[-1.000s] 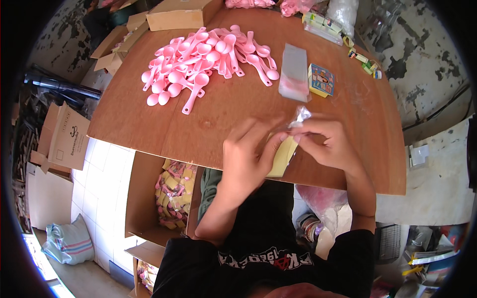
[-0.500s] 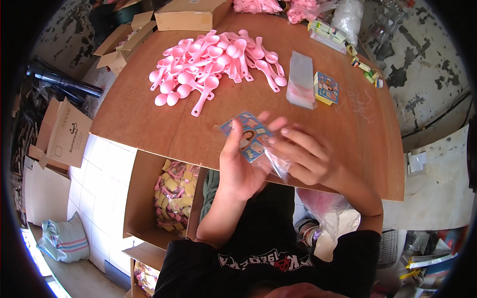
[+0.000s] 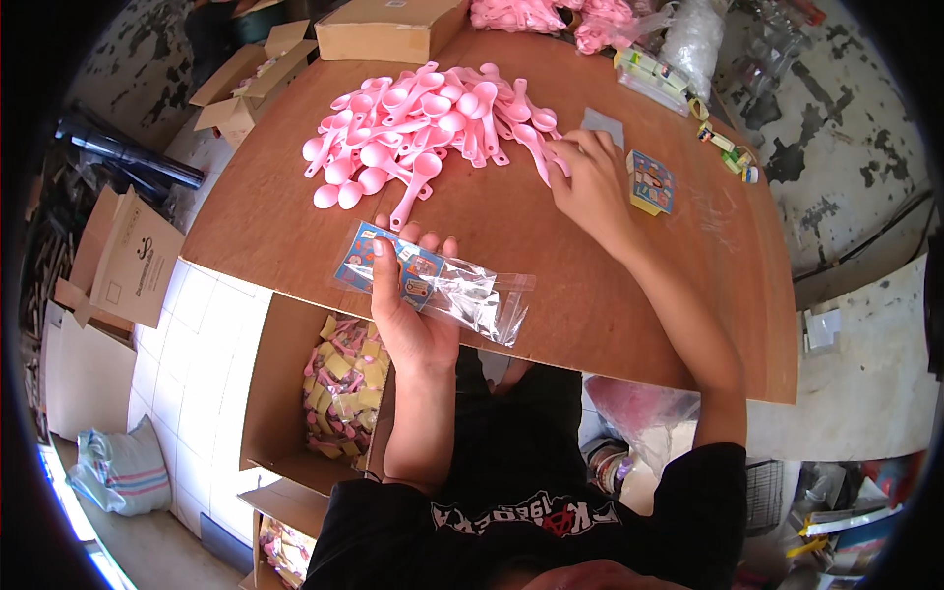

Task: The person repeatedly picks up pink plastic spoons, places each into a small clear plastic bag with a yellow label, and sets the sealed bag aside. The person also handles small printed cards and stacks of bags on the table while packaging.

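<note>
My left hand [image 3: 418, 315] holds a clear plastic sleeve [image 3: 479, 303] with a blue printed card [image 3: 398, 264] inside, thumb on top, fingers behind. The sleeve's far end sticks out to the right, past my palm. My right hand [image 3: 595, 187] is at the right edge of a heap of pink plastic spoons [image 3: 423, 123]. Its thumb and fingers close around the end of one pink spoon [image 3: 531, 147], partly hiding it. Beneath that hand lies a stack of clear sleeves [image 3: 602, 126], mostly covered. Just right of it sits a stack of blue printed cards [image 3: 651, 182].
Below the table's [image 3: 295, 236] front edge stands an open carton [image 3: 270, 393] of packed pink spoons. At the back are a closed cardboard box [image 3: 388, 29] and bags of pink items [image 3: 516, 14]. Tape rolls [image 3: 728, 147] lie at the right edge.
My right hand has left the sleeve and moved up to the spoon heap. My left hand has shifted left with the sleeve and card, which now lie more sideways.
</note>
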`<state>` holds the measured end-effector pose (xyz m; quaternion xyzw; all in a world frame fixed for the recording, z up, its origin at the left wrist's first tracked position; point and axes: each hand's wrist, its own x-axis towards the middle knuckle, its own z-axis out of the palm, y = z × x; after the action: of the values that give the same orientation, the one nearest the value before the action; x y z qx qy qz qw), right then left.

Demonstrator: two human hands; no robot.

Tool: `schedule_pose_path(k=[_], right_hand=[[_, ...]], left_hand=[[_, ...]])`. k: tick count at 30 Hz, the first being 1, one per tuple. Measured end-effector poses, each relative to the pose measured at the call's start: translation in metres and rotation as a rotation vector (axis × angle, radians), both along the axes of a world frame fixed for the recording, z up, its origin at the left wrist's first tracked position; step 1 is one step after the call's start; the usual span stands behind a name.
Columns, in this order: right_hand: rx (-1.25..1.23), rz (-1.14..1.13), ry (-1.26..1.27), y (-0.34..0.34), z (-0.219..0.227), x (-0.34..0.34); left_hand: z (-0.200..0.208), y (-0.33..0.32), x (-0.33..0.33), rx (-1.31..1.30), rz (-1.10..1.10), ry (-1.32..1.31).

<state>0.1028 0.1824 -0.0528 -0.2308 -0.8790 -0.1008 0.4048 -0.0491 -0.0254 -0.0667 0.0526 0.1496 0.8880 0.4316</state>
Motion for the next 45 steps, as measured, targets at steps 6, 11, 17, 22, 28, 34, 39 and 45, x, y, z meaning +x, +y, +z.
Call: schedule_pose_path(k=[6, 11, 17, 22, 28, 34, 39, 45], right_hand=[[-0.199, -0.417, -0.374, 0.023, -0.006, -0.026], [-0.598, -0.395, -0.161, 0.022, 0.006, -0.032], [-0.99, 0.156, 0.11, -0.034, 0.027, 0.002], [-1.686, 0.307, 0.094, -0.103, 0.052, 0.046], [-2.063, 0.43, 0.049, -0.123, 0.041, 0.067], [-2.108, 0.454, 0.019, -0.117, 0.038, 0.06], [-1.989, 0.511, -0.028, -0.114, 0.036, 0.044], [-1.971, 0.56, 0.122, -0.124, 0.042, 0.035]], left_hand=[[-0.005, 0.001, 0.004, 0.014, 0.05, 0.106], [-0.006, 0.0, 0.004, 0.033, 0.075, 0.132], [-0.006, 0.0, -0.002, 0.054, 0.137, 0.122], [-0.011, 0.003, -0.006, 0.119, 0.137, 0.101], [-0.013, 0.006, -0.005, 0.11, 0.159, 0.128], [-0.013, 0.009, 0.002, 0.064, 0.133, 0.222], [-0.014, 0.01, 0.011, 0.057, 0.029, 0.265], [-0.013, 0.01, 0.029, 0.023, -0.085, 0.2]])
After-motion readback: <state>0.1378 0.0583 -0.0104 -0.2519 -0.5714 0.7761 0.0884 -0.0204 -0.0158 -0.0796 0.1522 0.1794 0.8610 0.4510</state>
